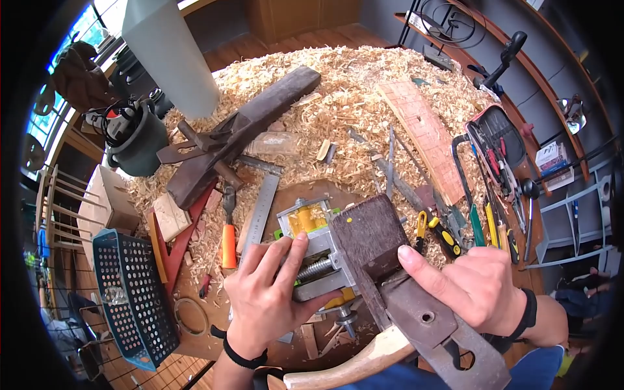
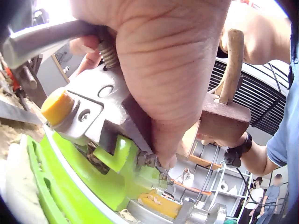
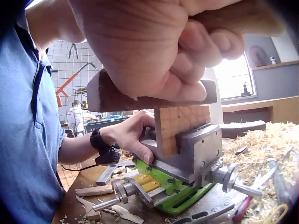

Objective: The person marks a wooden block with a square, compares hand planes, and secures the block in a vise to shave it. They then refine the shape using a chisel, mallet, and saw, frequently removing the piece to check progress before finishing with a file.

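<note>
A dark wooden hand plane [image 1: 364, 231], with a metal plate on top and a pale wooden handle [image 1: 351, 364], lies across the vise. My right hand [image 1: 468, 286] grips the plane, thumb on its top and fingers curled round the handle in the right wrist view. Beneath its sole, a light wooden block with ruled lines [image 3: 184, 123] stands upright, clamped in a grey and green bench vise [image 3: 201, 149]. My left hand [image 1: 270, 286] holds the vise body, index finger over the top and thumb along the near side. Its palm hides part of the vise in the left wrist view.
Wood shavings [image 1: 351, 71] cover the bench's back. A large dark plane [image 1: 273, 104] lies back left, near a steel ruler [image 1: 262, 201] and an orange-handled tool [image 1: 229, 247]. A lined board [image 1: 422, 130] and saws [image 1: 478, 221] lie right; a blue basket [image 1: 136, 299] stands left.
</note>
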`<move>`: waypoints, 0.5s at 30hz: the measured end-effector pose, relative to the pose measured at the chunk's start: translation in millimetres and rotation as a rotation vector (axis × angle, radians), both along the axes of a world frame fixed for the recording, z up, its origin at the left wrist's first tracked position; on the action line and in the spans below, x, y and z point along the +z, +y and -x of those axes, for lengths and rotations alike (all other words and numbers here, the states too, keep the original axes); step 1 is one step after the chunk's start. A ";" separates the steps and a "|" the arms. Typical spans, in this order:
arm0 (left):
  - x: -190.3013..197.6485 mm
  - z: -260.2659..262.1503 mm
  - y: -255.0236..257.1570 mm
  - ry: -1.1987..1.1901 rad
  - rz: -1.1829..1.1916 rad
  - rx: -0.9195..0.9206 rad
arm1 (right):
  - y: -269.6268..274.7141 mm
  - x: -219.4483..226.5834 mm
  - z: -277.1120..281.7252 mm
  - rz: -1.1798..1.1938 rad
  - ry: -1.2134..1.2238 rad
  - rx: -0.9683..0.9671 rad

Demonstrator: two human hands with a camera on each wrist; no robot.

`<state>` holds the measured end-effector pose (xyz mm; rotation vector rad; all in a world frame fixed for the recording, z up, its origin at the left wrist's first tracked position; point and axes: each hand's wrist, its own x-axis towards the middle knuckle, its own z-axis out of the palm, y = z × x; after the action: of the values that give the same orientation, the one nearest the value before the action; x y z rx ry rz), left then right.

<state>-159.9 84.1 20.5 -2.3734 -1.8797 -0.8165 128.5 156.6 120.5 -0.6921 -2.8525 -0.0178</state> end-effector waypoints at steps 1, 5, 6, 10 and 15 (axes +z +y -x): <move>0.3 0.0 -0.1 0.001 0.000 0.000 | 0.7 -3.7 -0.3 -0.009 0.032 -0.003; 1.4 0.2 1.1 0.011 -0.004 -0.011 | 3.0 -8.9 -2.1 -0.043 0.074 -0.004; 0.9 0.2 1.7 0.014 -0.005 -0.013 | 3.0 -8.1 -2.2 -0.045 0.077 -0.007; -0.4 0.1 1.2 0.020 -0.013 -0.015 | 3.8 -4.8 1.0 -0.025 0.070 -0.012; 1.3 -0.1 0.6 0.020 -0.001 0.000 | 3.4 -4.0 -0.8 -0.033 0.082 0.015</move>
<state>-159.8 84.7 21.8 -2.3716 -1.8714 -0.7909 129.4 160.1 116.5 -0.6490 -2.7729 -0.0330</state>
